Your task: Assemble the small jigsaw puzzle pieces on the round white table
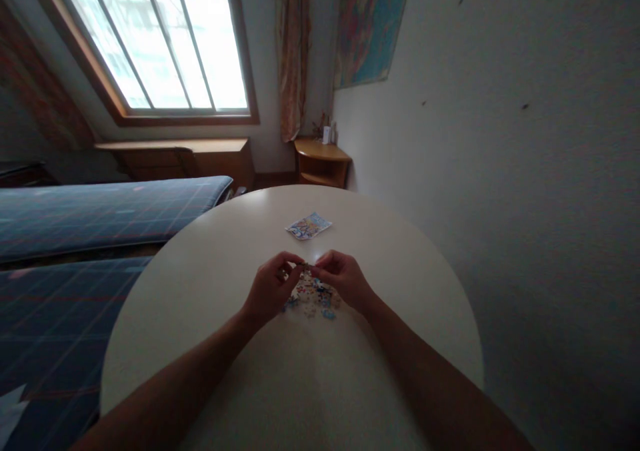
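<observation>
Above a loose heap of small jigsaw puzzle pieces point(320, 298), my two hands meet fingertip to fingertip. My left hand point(273, 286) is closed in a pinch on a small dark puzzle piece point(304, 265). From the other side, the thumb and fingers of my right hand point(345, 278) pinch at the same spot; whether they grip that piece or a second one joined to it, I cannot tell. Blue, white and dark pieces lie scattered below and between the hands. Just beyond the hands a colourful printed picture sheet point(309, 226) lies flat.
The round white table point(200, 291) carries everything. Left of it are beds or benches with blue plaid covers point(75, 218). A wooden corner shelf point(320, 148) with small items stands behind, a desk point(200, 146) under the window. A bare wall point(475, 171) runs along the right.
</observation>
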`<state>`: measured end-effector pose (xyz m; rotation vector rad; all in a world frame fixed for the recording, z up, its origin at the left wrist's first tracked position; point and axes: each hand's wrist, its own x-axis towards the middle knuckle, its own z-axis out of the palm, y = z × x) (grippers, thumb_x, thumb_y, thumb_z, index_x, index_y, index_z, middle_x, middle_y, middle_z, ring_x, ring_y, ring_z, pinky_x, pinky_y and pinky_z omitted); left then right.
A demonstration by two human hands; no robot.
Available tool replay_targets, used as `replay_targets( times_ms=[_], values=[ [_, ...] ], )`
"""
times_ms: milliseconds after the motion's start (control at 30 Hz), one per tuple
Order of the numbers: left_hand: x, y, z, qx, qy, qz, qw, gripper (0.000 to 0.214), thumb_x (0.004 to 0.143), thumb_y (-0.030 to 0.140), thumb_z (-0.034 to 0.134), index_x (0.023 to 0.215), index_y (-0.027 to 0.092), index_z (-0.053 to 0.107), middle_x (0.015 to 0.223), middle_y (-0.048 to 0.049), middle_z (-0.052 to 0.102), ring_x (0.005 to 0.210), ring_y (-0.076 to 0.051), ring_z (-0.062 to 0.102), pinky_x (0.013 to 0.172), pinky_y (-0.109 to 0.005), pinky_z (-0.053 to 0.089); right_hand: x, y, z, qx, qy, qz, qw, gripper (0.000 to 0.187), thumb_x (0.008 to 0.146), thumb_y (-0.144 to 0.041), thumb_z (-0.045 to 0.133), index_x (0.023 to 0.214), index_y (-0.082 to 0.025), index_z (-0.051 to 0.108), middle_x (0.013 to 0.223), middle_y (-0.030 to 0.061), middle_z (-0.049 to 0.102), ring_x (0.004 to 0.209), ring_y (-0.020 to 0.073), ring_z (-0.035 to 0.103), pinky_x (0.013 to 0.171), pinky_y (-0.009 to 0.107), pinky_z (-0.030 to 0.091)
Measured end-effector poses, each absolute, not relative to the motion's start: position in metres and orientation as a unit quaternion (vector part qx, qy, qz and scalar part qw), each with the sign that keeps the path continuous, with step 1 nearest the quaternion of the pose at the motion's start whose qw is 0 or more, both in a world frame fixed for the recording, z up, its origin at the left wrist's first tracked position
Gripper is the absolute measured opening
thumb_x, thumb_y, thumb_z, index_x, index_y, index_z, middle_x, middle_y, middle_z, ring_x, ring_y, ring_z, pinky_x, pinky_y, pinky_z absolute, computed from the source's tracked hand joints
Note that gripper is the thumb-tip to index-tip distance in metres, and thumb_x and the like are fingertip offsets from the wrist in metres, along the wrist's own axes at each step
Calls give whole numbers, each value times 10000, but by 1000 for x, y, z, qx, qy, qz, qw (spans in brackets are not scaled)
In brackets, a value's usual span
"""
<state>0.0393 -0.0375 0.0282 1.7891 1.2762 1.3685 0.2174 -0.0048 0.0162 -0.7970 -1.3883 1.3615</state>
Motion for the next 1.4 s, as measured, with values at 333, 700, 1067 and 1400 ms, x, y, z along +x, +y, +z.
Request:
replay_targets(
  times_ms=[333, 700, 1067, 1400],
  values=[
    [37, -30, 24, 631, 541, 496, 250, 173, 819, 331, 624, 897, 179, 651, 652, 9, 631, 509, -119, 539, 506, -214, 408, 220, -7, 14, -381, -682, 390, 487, 229, 779, -390, 740, 804, -190, 632, 812, 31, 688, 752, 161, 637, 739, 312, 505],
    [8, -7, 7, 700, 589, 343, 211, 177, 809, 352, 629, 796, 233, 760, 811, -49, 753, 642, -190, 642, 656, -278, 456, 208, -22, 12, -392, -858, 141, 299, 303, 776, -417, 778, 1028, -251, 759, 1059, 84, 714, 1084, 256, 570, 985, 412, 402],
    [-3, 0, 9, 704, 540, 376, 267, 261, 854, 209, 476, 970, 209, 709, 908, -41, 748, 780, -183, 684, 775, -298, 514, 205, -15, 13, -375, -842, 214, 323, 112, 844, -209, 695, 913, -254, 771, 893, 40, 775, 863, 200, 683, 876, 353, 474],
    [21, -22, 19, 706, 479, 412, 320, 190, 839, 370, 685, 880, 191, 729, 829, -50, 751, 729, -178, 668, 699, -272, 508, 210, -10, 14, -413, -693, 397, 438, 188, 829, -365, 705, 936, -212, 686, 842, 45, 764, 789, 204, 722, 740, 325, 533]
  ],
)
